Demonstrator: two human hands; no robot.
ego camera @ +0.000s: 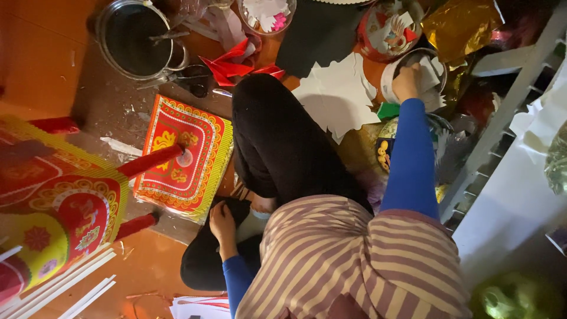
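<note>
Right hand [407,81] reaches far right into a round tin [413,74], fingers curled down among white paper scraps inside; grip on any piece can't be told. Left hand [222,223] rests near, fingers bent on a black-clad leg [277,142]. White paper sheets [339,94] lie just left of the tin, red paper [233,65] farther left. Black pot [137,38] far left holds a metal tool. Red patterned card [180,153] lies left of the knee.
</note>
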